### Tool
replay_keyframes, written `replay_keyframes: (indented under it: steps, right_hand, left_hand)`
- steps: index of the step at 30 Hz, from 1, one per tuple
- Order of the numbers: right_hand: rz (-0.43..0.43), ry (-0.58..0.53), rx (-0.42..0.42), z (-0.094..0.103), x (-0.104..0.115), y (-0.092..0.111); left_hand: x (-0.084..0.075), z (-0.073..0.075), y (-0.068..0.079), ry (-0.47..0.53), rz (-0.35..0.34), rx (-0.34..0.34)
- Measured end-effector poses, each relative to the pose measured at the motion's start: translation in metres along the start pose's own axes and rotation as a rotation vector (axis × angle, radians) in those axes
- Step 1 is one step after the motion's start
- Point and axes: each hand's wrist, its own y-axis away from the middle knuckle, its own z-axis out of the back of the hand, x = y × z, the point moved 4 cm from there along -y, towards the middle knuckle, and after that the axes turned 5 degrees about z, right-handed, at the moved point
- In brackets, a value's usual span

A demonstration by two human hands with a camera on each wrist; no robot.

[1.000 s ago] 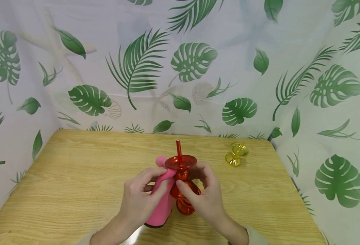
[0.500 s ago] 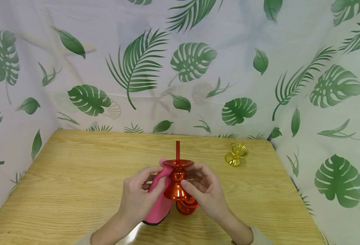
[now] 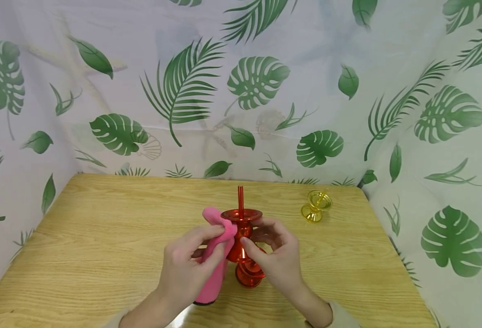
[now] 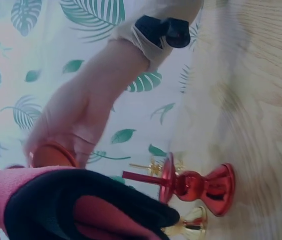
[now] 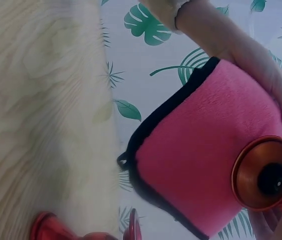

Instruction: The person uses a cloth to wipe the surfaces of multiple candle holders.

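My left hand [image 3: 185, 262] pinches a pink cloth [image 3: 214, 273] with black edging, which hangs down in folds and presses against the side of a red metallic candle holder [image 3: 238, 252]. My right hand [image 3: 279, 255] holds that candle holder upright above the table, thumb in front and fingers behind its waist. It has a flared base, a round dish and a thin upright tube. In the right wrist view its hollow underside [image 5: 248, 175] faces the camera beside the cloth [image 5: 195, 145]. Most of my left fingertips are hidden by the cloth.
A second red candle holder [image 3: 248, 277] stands on the wooden table [image 3: 101, 237] just below and behind the held one. Farther back at the right stands a gold one [image 3: 314, 210]. A leaf-patterned curtain [image 3: 200, 150] encloses the back and sides.
The held candle holder tilts upright from a slant, swings slightly left, then comes back right. The cloth shifts along its side, its upper fold now bunched at the left fingertips.
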Motion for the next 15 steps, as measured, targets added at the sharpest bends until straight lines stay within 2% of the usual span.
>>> replay_keyframes:
  steps: [3,6,15]
  right_hand:
    - [0.013,0.01,-0.015,0.0,0.0,0.0]
    - [0.016,-0.003,-0.017,0.0,0.001,0.001]
    - [0.03,-0.059,-0.002,-0.002,0.005,0.005]
  left_hand:
    - [-0.007,0.0,-0.001,0.014,-0.063,0.001]
    - [-0.009,0.0,-0.001,0.003,-0.085,0.001]
    - [0.007,-0.004,0.001,-0.071,0.019,0.032]
